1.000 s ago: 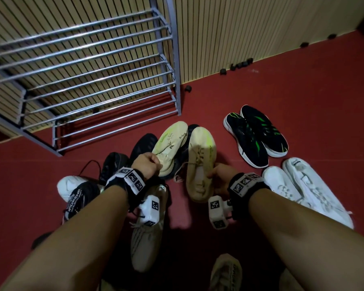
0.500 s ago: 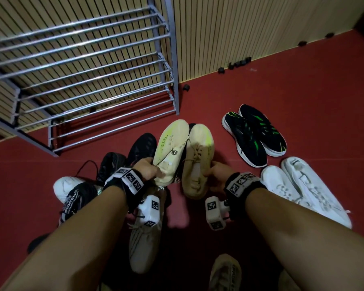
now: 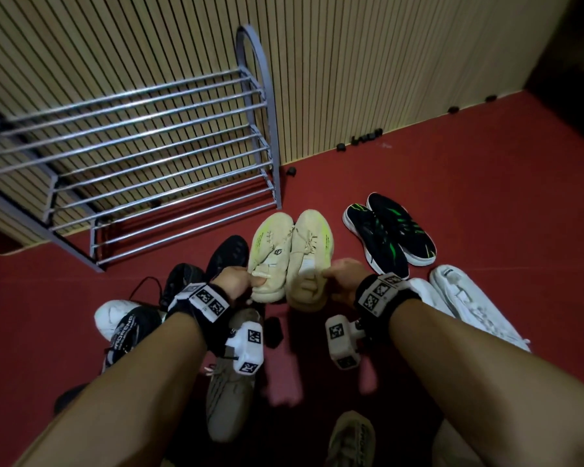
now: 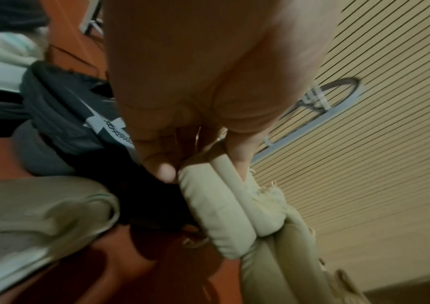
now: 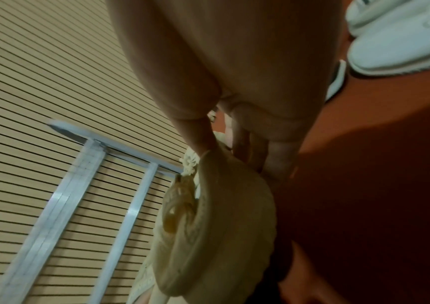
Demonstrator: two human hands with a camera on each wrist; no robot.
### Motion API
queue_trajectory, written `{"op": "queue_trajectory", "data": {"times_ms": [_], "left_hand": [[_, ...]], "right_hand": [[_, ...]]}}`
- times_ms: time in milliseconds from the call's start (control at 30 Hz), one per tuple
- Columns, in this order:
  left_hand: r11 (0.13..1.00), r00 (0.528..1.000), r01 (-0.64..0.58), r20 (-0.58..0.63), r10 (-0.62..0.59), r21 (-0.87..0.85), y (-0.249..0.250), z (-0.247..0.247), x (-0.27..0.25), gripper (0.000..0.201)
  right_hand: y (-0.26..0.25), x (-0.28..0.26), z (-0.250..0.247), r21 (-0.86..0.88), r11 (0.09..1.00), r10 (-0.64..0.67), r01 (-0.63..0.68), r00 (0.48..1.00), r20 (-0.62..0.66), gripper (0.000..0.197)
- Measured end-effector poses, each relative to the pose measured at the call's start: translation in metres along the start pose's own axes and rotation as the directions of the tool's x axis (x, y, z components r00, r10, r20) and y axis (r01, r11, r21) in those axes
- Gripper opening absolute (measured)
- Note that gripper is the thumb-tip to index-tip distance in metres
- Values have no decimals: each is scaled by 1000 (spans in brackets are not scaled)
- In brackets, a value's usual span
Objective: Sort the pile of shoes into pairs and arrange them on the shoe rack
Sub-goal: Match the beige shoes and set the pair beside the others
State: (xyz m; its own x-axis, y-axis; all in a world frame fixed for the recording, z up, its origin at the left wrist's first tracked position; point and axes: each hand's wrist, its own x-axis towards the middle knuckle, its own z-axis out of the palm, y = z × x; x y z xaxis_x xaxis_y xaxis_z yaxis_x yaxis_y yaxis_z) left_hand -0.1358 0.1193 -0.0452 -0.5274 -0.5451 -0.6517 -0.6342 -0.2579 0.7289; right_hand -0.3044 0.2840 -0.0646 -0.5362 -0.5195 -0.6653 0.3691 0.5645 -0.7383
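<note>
Two beige shoes with yellow-green streaks hang side by side above the red floor, toes pointing away from me. My left hand grips the heel collar of the left beige shoe, whose padded collar shows under the fingers in the left wrist view. My right hand grips the heel of the right beige shoe, which in the right wrist view shows as the same beige shoe hanging below the fingers. The grey metal shoe rack stands at the back left with bare shelves.
A black-and-green pair and a white pair lie on the floor at right. Black shoes, a white shoe and a grey-beige shoe lie heaped under my left arm. A slatted wall stands behind.
Both hands have lifted the two beige shoes up and brought them together, upper sides now facing me. The camera has tilted up, showing more of the rack and wall.
</note>
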Motion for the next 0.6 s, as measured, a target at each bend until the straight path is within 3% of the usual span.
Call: {"op": "queue_trajectory", "data": {"times_ms": [133,233,400,600], "left_hand": [[997,998,-57,-15,57,-57,26,7,-22,25],[990,994,-105,-23,103,-90,54,20,-38,13],[976,985,-165,27,171,-141,101,65,-46,27],[957,973,-211,46,225,-201,145,141,-42,16]], "right_hand": [[-34,-25,-23,-24,996,-92,91,995,-47,17],[-67,-45,-47,-37,988,-155,153,986,-68,9],[-119,-71,-105,-259,937,-283,236,945,-165,35],[-148,-80,-188,-233,947,-260,219,952,-161,8]]}}
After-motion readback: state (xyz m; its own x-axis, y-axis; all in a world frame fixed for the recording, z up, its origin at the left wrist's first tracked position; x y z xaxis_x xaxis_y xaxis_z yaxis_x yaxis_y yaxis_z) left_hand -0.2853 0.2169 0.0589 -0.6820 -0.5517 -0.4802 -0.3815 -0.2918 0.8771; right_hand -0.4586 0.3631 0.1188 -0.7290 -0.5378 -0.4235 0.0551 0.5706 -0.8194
